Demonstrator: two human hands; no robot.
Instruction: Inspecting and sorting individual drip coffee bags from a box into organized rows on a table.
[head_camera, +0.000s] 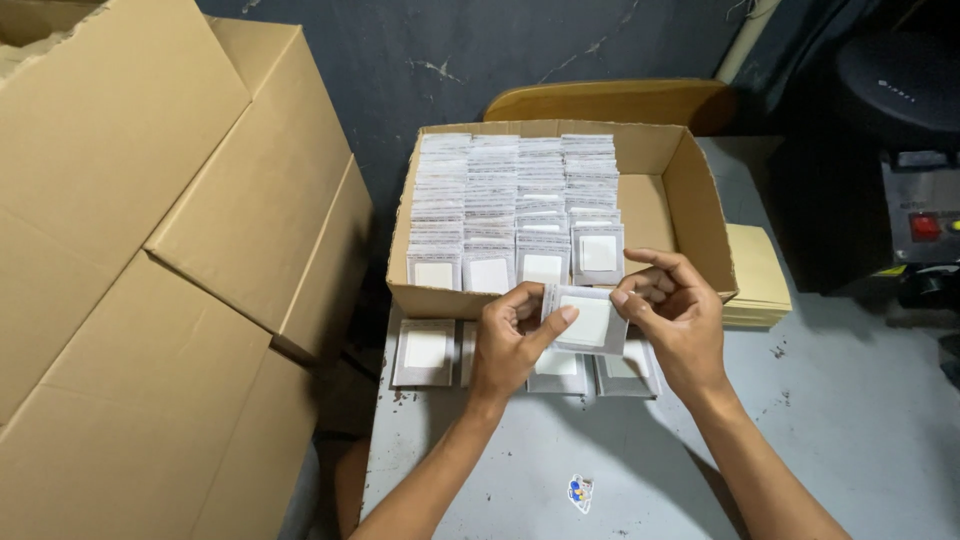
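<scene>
On the left lie big closed cardboard cartons (150, 250). A small packet (425, 350) rests on the surface (850, 420) before the open box (560, 290) of packed rows. The left hand (505, 345) and right hand (680, 320) both pinch one white packet (590, 320) just before the box. It seems the packet is being checked; placing it would need an upright slide into a row.

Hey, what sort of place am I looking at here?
Probably a small packing workshop or stockroom. An open cardboard box holds rows of small clear packets, big cartons stack at left, and both hands hold one packet.
</scene>
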